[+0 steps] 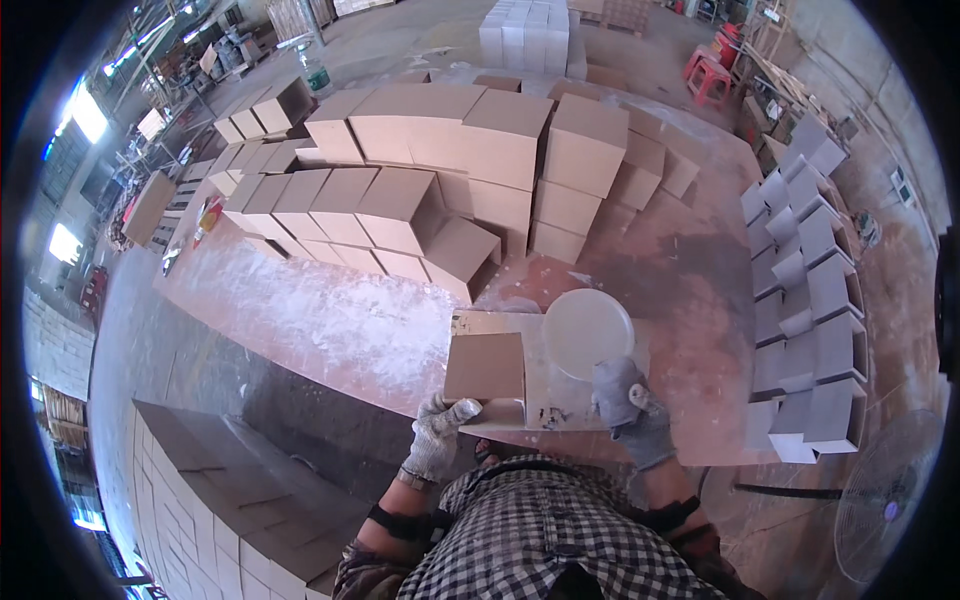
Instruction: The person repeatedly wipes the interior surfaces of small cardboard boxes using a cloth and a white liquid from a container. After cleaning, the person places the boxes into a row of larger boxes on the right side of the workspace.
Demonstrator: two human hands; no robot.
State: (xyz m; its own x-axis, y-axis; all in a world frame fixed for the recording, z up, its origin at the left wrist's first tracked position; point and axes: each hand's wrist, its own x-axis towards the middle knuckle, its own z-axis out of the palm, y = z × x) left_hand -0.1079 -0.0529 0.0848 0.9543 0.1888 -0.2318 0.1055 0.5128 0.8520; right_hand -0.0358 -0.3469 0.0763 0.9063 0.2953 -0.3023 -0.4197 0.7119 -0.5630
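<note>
Brown box (pixel 485 366) | left hand (pixel 434 440) gripping its corner | right hand (pixel 632 412): grip unclear | white-smeared red surface (pixel 690 375) | grey floor (pixel 400 42)

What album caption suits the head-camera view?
Gloved left hand at a brown box, gloved right hand by a round white container, stacked brown boxes beyond.
</note>
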